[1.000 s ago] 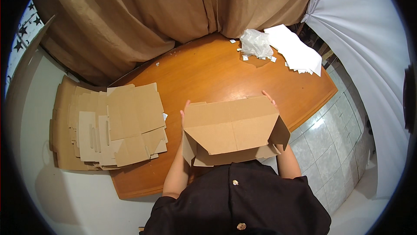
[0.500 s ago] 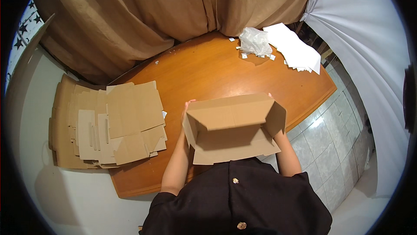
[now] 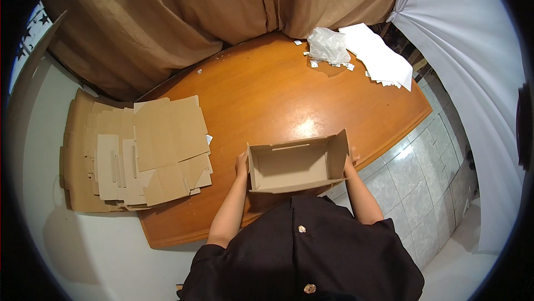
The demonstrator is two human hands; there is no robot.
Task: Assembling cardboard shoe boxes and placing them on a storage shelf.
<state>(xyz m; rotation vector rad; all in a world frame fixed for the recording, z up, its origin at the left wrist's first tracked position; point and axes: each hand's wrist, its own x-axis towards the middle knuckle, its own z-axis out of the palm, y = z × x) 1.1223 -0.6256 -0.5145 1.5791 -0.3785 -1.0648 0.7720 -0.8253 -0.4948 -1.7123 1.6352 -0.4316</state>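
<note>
Between my hands is a brown cardboard box [image 3: 292, 172], its hollow inside facing up and its four walls raised. My left hand [image 3: 242, 165] grips the box's left end wall from outside. At the opposite end, my right hand [image 3: 351, 162] holds the right wall, its fingers partly hidden behind the cardboard. The box is at the near edge of the wooden table [image 3: 245, 87], close to my body. Whether its base touches the tabletop I cannot tell.
A pile of flat cardboard blanks [image 3: 167, 134] covers the table's left end. Toward the far right lie a clear plastic bag [image 3: 328, 45], several small white slips, and a stack of white paper sheets [image 3: 381, 59]. A brown curtain [image 3: 167, 17] hangs along the far edge.
The box has tipped so its inside faces up, and its long flap no longer stands out over the opening. Both hands have moved lower, still at its two ends.
</note>
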